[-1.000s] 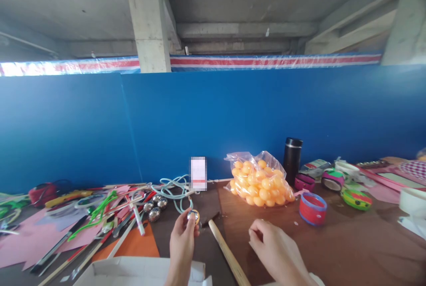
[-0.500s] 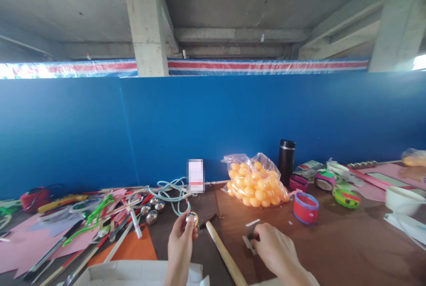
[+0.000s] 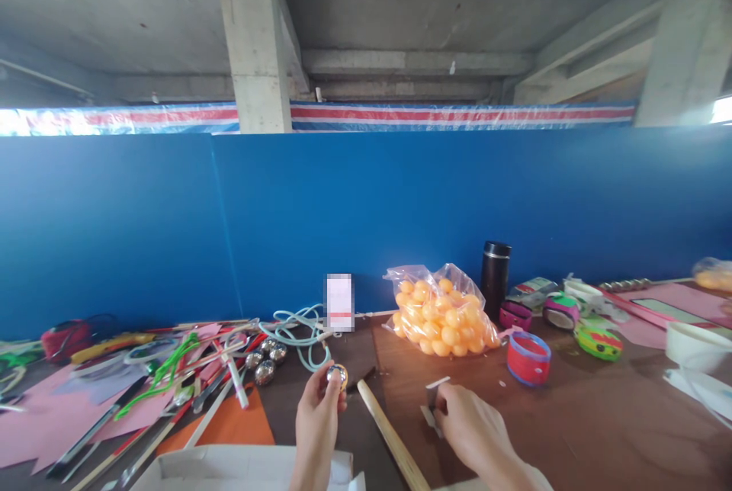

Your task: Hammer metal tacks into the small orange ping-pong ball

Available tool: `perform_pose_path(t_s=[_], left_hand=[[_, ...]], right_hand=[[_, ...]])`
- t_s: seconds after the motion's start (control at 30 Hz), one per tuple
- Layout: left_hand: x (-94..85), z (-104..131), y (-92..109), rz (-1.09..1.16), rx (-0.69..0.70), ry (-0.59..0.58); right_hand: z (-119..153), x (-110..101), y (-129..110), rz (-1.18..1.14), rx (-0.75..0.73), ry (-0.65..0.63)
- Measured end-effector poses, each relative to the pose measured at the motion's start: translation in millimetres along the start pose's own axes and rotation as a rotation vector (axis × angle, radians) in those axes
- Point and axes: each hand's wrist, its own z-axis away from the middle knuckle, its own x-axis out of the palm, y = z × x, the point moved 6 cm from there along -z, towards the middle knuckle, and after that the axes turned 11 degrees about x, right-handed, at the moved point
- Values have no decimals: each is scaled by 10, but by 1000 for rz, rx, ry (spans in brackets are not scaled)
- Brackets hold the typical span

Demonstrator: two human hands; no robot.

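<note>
My left hand (image 3: 320,415) is closed around a shiny silver ball (image 3: 337,377), thumb across its front, held just above the dark table. A yellowish rim shows around the ball. My right hand (image 3: 472,426) rests low over the brown tabletop, fingers curled together and pointing down. Its fingertips meet a small pale strip (image 3: 430,420); what they pinch is hidden. Just beyond lies a thin white strip (image 3: 438,383). Between my hands a wooden stick (image 3: 392,434) lies slanting. Several silver balls (image 3: 264,373) sit together left of my left hand.
A clear bag of orange balls (image 3: 440,323) stands ahead, with a black bottle (image 3: 495,277) behind it. A red-blue tape-like ring (image 3: 529,358) sits to the right. Brushes, a green cord (image 3: 157,384) and coloured paper crowd the left. A white box (image 3: 240,468) is in front.
The whole view has shifted slightly. Both hands keep about the same pose and place. A person's hand at the far right edge has gone out of view.
</note>
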Motion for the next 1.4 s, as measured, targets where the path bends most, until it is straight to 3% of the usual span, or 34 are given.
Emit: perform_pose_path(t_s=[0.6,0.77,0.87,1.03,1.2,1.4], left_hand=[[11,13,4,-4,-13,-12],[28,24,13,13,5,20],[56,46,25,53,4,32],[187,125,37,191,-113,-88],[304,227,78,320,-232,-256],[355,303,108,388,-277,-334]], right_hand=[[51,-75,-87,-96,-39,44],[84,-117,-182,-306,-141,54],[108,-115,-266,-564,-158,-79],[133,-98,-330,-902,-91,-233],[145,-68,-387,-1055,-113,-339],[168,22,-449,-1152,-64,-439]])
